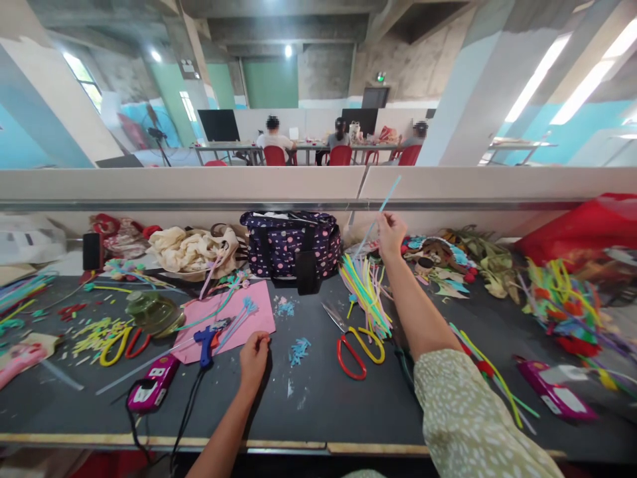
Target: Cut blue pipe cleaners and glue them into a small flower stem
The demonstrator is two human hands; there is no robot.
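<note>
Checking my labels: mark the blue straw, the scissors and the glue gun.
blue straw [389, 195]: head view, mid shaft.
scissors [342, 328]: head view, pivot.
glue gun [206, 336]: head view, blue body.

Two bare hands, one patterned sleeve

The right arm wears a loose sleeve [468, 418] of pale sage-green cloth, scattered all over with small white dashes and flecks. Its hem ends about the elbow in a soft, rounded edge, and the forearm beyond it is uncovered up to the right hand [391, 232]. The left forearm is uncovered from the lower edge of the view up to the left hand [255, 355]. A sliver of the same green print shows at the bottom edge between the arms.
</note>
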